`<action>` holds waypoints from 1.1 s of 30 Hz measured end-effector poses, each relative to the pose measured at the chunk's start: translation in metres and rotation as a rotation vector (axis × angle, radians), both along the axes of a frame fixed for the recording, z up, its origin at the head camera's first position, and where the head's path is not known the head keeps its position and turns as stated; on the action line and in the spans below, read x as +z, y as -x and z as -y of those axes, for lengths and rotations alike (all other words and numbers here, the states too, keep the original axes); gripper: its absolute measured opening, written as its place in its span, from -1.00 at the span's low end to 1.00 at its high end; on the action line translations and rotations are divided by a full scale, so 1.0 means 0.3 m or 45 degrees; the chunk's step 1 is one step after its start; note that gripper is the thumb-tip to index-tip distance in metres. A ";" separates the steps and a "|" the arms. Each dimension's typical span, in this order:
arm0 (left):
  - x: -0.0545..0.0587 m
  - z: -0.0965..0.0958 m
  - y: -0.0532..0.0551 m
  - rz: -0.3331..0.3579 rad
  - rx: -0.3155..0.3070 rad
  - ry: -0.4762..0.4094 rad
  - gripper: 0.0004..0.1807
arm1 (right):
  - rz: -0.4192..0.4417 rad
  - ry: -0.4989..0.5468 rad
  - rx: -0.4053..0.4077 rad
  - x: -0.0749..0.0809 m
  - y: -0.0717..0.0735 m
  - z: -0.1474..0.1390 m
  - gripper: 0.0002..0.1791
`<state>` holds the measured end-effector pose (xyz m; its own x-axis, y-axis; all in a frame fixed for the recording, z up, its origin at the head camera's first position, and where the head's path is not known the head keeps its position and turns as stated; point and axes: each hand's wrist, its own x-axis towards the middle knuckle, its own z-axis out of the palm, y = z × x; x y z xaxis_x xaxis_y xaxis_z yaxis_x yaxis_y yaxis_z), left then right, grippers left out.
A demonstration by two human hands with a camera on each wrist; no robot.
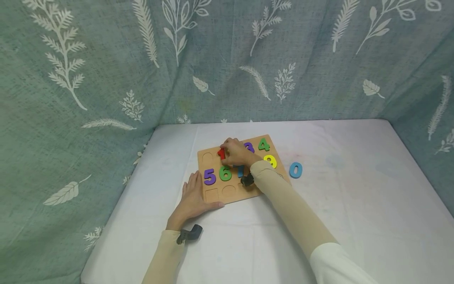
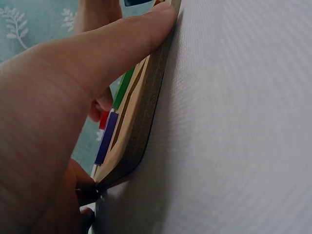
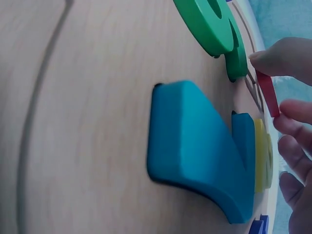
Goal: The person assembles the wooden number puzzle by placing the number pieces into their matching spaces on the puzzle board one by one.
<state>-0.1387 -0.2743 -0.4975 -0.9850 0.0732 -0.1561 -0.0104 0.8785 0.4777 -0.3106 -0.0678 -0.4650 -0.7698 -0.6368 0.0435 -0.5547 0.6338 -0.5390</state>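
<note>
My right hand (image 1: 235,153) pinches a red number 1 piece (image 1: 222,154) between thumb and fingertips over the upper left of a wooden number puzzle board (image 1: 234,198). In the right wrist view the red piece (image 3: 267,92) stands on edge between the fingertips, beyond the blue 7 (image 3: 190,146). My left hand (image 1: 191,201) lies along the board's left side, fingers extended, with the thumb along the near edge. Beside it on the board are a purple 5 (image 1: 209,176) and a green 6 (image 1: 225,173). The right hand and forearm hide part of the board.
At the board's far right sit a purple 3 (image 1: 249,147), a green 4 (image 1: 264,144) and a yellow 9 (image 1: 270,161). A blue 0 (image 1: 296,170) lies on the white tablecloth (image 1: 354,197) right of the board. Leaf-patterned green curtain (image 1: 220,94) hangs behind the table.
</note>
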 end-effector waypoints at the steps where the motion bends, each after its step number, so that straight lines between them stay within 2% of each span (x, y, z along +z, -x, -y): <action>1: 0.000 0.000 0.000 0.000 0.001 -0.001 0.65 | 0.003 0.001 0.002 -0.001 0.000 0.000 -0.32; 14: 0.007 -0.002 -0.002 -0.012 -0.006 -0.014 0.65 | -0.011 -0.057 0.022 -0.009 0.005 0.007 -0.32; 33: 0.011 -0.003 -0.008 -0.024 -0.010 -0.034 0.65 | -0.024 -0.058 0.034 -0.006 0.001 0.005 -0.30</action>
